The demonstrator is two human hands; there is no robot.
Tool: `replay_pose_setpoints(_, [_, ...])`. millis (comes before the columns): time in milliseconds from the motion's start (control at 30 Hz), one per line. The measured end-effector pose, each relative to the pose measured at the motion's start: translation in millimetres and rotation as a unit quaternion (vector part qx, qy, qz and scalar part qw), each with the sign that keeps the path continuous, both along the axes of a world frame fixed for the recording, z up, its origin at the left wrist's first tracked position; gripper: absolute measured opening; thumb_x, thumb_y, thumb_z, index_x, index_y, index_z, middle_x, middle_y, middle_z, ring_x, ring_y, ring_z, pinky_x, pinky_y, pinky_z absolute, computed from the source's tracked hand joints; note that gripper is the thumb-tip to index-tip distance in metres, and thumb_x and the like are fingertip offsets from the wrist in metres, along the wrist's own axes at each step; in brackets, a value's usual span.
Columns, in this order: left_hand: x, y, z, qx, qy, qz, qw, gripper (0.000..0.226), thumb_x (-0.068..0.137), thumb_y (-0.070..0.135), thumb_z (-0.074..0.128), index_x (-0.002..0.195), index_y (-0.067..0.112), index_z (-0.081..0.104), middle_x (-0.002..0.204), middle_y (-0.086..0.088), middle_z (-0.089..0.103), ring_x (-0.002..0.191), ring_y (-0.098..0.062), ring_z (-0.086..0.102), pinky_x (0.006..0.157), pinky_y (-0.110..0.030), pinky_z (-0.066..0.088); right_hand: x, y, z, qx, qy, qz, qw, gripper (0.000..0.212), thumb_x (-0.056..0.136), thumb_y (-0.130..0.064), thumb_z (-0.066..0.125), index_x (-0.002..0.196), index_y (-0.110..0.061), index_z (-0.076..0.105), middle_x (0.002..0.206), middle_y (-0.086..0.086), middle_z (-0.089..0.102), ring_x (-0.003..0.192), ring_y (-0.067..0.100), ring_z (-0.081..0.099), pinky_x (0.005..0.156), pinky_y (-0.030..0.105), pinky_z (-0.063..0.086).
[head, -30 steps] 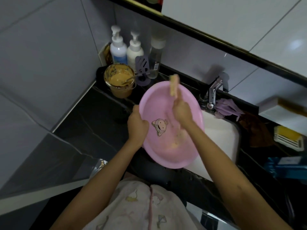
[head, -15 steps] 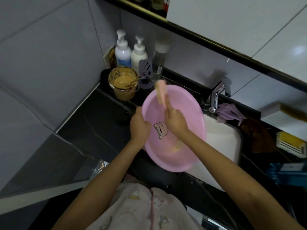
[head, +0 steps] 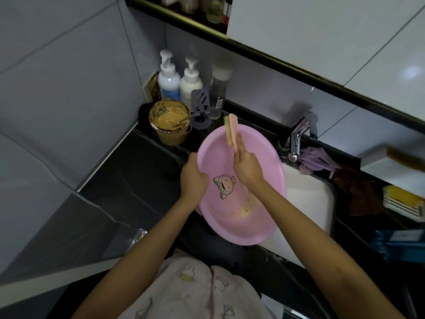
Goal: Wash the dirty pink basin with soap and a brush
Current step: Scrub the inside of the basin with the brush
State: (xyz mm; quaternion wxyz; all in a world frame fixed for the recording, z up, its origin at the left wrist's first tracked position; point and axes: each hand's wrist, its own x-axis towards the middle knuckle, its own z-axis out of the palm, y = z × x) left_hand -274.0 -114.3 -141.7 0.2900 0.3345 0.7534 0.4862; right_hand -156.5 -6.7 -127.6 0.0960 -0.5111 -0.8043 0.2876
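my left hand (head: 194, 178) clamps the basin (head: 216, 157) rim, my right hand (head: 248, 168) curls round the brush (head: 232, 130); i'd press its bristles onto the yellow grime (head: 246, 210).

Left hand (head: 193, 178) curled in a grip, right hand (head: 247, 168) clenched just beside it, slightly farther forward.

A home wash corner, kitchen or bathroom: white sink (head: 308, 199) with chrome tap (head: 296, 139) just right of the right hand (head: 247, 168), pump bottles (head: 169, 82) beyond the left hand (head: 193, 179), grey tiled walls (head: 69, 88) around.
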Motion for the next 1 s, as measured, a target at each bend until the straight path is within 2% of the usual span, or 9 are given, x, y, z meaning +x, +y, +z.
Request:
replay_pose_setpoints(133, [-10.7, 1.9, 10.7, -0.036, -0.072, -0.035, 0.996, 0.038, 0.080, -0.004, 0.054, 0.114, 0.012, 0.053, 0.100, -0.001, 0.058, 0.094, -0.017, 0.057, 0.071, -0.021, 0.048, 1.6, -43.3, -6.9, -0.012, 0.003, 0.132, 0.991, 0.075, 0.096, -0.016, 0.041, 0.149, -0.035, -0.009, 0.056, 0.005, 0.055, 0.048, 0.020, 0.055, 0.050, 0.033, 0.049])
replay_pose_setpoints(233, [-28.1, -2.5, 15.7, -0.098, -0.312, -0.167, 0.930, 0.034, 0.082, 0.009, 0.056, 0.115, 0.018, 0.057, 0.112, -0.004, 0.063, 0.106, -0.022, 0.059, 0.088, -0.036, 0.050, 10.4, -26.4, -14.8, -0.039, -0.003, 0.082, 0.996, 0.062, 0.100, -0.024, 0.036, 0.148, -0.040, 0.001, 0.056, -0.003, 0.050, 0.048, 0.010, 0.051, 0.049, 0.024, 0.043])
replay_pose_setpoints(300, [-32.4, -5.9, 17.0, -0.046, -0.436, -0.129, 0.889, 0.029, 0.089, 0.022, 0.052, 0.116, 0.013, 0.061, 0.111, -0.009, 0.066, 0.105, -0.025, 0.061, 0.089, -0.037, 0.050, 6.8, -30.4, -12.2, -0.063, 0.023, 0.064, 0.996, 0.047, 0.101, -0.032, 0.029, 0.146, -0.042, 0.021, 0.064, 0.001, 0.056, 0.053, 0.013, 0.055, 0.050, 0.020, 0.045])
replay_pose_setpoints(367, [-37.0, -0.8, 21.4, -0.024, -0.440, -0.033, 0.897, 0.028, 0.095, 0.028, 0.043, 0.100, 0.011, 0.065, 0.091, -0.008, 0.068, 0.087, -0.021, 0.063, 0.077, -0.032, 0.050, 4.6, -53.3, -12.7, -0.073, 0.032, 0.115, 0.990, 0.059, 0.099, -0.024, 0.034, 0.142, -0.055, 0.007, 0.073, 0.006, 0.060, 0.060, 0.020, 0.058, 0.055, 0.029, 0.052])
replay_pose_setpoints(433, [-37.4, 3.1, 21.3, -0.046, -0.422, -0.012, 0.905, 0.031, 0.096, 0.030, 0.039, 0.092, 0.013, 0.064, 0.081, -0.006, 0.063, 0.077, -0.019, 0.058, 0.070, -0.030, 0.045, 8.9, -64.4, -11.7, -0.097, 0.055, 0.123, 0.986, 0.052, 0.101, -0.026, 0.032, 0.136, -0.060, 0.013, 0.091, 0.010, 0.066, 0.071, 0.017, 0.060, 0.068, 0.030, 0.052])
replay_pose_setpoints(567, [-25.0, 1.2, 5.0, -0.058, -0.489, -0.053, 0.869, 0.049, 0.097, 0.043, 0.029, 0.111, 0.013, 0.064, 0.096, -0.007, 0.061, 0.087, -0.019, 0.052, 0.074, -0.032, 0.041, 25.0, -49.4, -8.8, -0.095, 0.041, 0.135, 0.985, 0.051, 0.103, -0.024, 0.028, 0.144, -0.050, 0.010, 0.136, 0.011, 0.053, 0.112, 0.026, 0.057, 0.101, 0.034, 0.041])
replay_pose_setpoints(800, [-21.1, -2.1, -17.0, -0.063, -0.563, 0.030, 0.824, 0.059, 0.093, 0.056, 0.033, 0.127, 0.014, 0.057, 0.123, -0.013, 0.060, 0.116, -0.029, 0.055, 0.093, -0.041, 0.045, 84.1, -59.9, 16.2, -0.182, -0.019, 0.257, 0.949, 0.055, 0.101, -0.027, 0.035, 0.140, -0.060, 0.014, 0.139, -0.007, 0.051, 0.108, 0.025, 0.060, 0.101, 0.041, 0.043])
replay_pose_setpoints(900, [-14.9, 0.1, -11.7, -0.076, -0.537, 0.025, 0.840, 0.043, 0.091, 0.039, 0.049, 0.124, 0.012, 0.060, 0.123, -0.014, 0.063, 0.114, -0.030, 0.058, 0.100, -0.045, 0.044, 94.0, -62.7, 19.0, -0.183, -0.044, 0.250, 0.950, 0.052, 0.101, -0.032, 0.035, 0.140, -0.060, 0.016, 0.141, -0.009, 0.049, 0.115, 0.023, 0.057, 0.103, 0.043, 0.042])
replay_pose_setpoints(1000, [-11.0, 4.2, -5.9, -0.099, -0.524, 0.030, 0.845, 0.042, 0.089, 0.015, 0.051, 0.130, 0.005, 0.052, 0.124, -0.017, 0.059, 0.111, -0.031, 0.058, 0.096, -0.045, 0.047, 80.3, -71.7, 20.2, -0.154, -0.042, 0.248, 0.956, 0.053, 0.099, -0.035, 0.033, 0.139, -0.062, 0.012, 0.123, 0.005, 0.062, 0.099, 0.026, 0.063, 0.093, 0.043, 0.048])
